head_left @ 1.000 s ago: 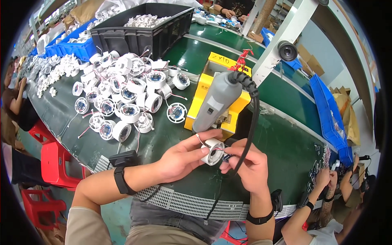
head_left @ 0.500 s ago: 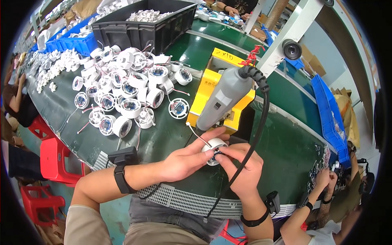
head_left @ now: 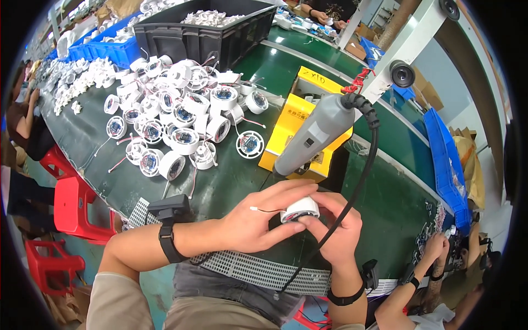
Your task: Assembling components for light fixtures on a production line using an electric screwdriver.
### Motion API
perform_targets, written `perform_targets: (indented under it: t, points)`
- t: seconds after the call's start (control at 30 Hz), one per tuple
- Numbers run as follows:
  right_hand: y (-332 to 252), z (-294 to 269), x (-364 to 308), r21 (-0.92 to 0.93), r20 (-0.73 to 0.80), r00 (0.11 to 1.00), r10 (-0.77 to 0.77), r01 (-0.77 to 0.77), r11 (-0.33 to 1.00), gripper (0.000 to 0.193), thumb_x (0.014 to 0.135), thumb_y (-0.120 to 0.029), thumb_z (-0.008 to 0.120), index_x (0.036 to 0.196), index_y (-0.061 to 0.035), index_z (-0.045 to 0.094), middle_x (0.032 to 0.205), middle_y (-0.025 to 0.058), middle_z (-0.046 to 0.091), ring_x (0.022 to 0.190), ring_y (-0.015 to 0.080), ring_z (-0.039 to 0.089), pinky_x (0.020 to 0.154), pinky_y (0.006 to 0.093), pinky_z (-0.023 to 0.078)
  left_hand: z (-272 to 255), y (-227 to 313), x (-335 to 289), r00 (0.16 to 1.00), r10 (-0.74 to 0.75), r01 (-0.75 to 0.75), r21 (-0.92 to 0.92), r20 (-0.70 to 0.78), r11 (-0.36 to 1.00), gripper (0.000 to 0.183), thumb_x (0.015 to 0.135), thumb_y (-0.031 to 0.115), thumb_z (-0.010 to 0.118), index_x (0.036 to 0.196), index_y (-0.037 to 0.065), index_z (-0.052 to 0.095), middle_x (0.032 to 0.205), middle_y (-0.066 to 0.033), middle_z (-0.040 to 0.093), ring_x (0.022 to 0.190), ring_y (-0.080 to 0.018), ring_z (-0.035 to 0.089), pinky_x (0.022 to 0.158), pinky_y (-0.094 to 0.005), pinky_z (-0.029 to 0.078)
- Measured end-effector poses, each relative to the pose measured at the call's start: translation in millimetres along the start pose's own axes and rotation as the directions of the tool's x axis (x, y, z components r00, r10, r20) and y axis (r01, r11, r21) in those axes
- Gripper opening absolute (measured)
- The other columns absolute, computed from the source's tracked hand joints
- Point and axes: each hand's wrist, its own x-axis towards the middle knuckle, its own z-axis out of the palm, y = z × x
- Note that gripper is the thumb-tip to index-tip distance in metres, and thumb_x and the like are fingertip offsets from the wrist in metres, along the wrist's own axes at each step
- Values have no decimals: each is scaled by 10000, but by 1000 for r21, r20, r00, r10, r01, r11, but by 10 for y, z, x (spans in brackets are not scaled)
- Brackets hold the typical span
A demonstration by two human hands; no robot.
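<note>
Between both sets of fingers sits the white round lamp housing, left hand and right hand pinching it; just beyond the fingertips a grey electric screwdriver hangs unused; a pile of housings waits on the surface.

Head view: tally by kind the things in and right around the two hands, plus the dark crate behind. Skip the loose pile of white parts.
White round housing, held by left hand and right hand: 1
Grey power screwdriver: 1
Yellow box: 1
Black crate: 1
Black wrist straps: 2
Total: 6
</note>
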Motion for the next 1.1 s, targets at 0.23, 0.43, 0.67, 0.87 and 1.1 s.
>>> perform_targets:
  t: [0.23, 0.43, 0.67, 0.87, 1.1]
  points:
    - [13, -36, 32, -95, 68, 995, -73, 80, 992, 367, 742, 40, 706, 1098, 63, 620, 1046, 177, 626, 925, 234, 636, 805, 310, 524, 9, 71, -14, 985, -148, 144, -53, -85, 988, 492, 806, 22, 663, 1268, -56, 515, 1172, -211, 607, 957, -270, 663, 766, -316, 542]
    - [52, -35, 17, -54, 27, 997, -73, 74, 996, 343, 749, -34, 750, 1054, 55, 619, 1063, 156, 594, 947, 230, 612, 790, 315, 522, 49, -40, -13, 989, 17, -12, 34, -147, 999, 433, 818, -5, 624, 1240, -48, 536, 1153, -197, 610, 970, -260, 648, 756, -322, 540]
    - [84, -49, -2, 492, -181, 975, -131, 205, 846, 251, 794, -191, 766, 945, -49, 624, 883, 81, 510, 831, 230, 546, 621, 334, 493, 29, -2, -37, 942, -306, 285, -148, -137, 947, 290, 857, -42, 565, 1147, -39, 569, 1099, -125, 577, 980, -178, 593, 825, -283, 485]
    - [82, -94, 2, 649, -164, 969, -183, 246, 720, 134, 891, -114, 647, 976, -106, 544, 890, 59, 489, 768, 164, 527, 592, 299, 488, 130, -126, -77, 885, -443, 378, -337, -141, 862, 304, 860, 9, 584, 1163, 0, 570, 1049, -112, 599, 900, -152, 643, 733, -268, 547]
    - [62, -127, 12, 675, -150, 972, -183, 236, 699, 72, 936, -103, 561, 956, -123, 496, 903, 59, 474, 759, 165, 525, 587, 292, 485, 145, -161, -54, 885, -452, 398, -320, -113, 860, 295, 858, 26, 590, 1151, -11, 578, 1034, -123, 617, 885, -155, 647, 731, -273, 545]
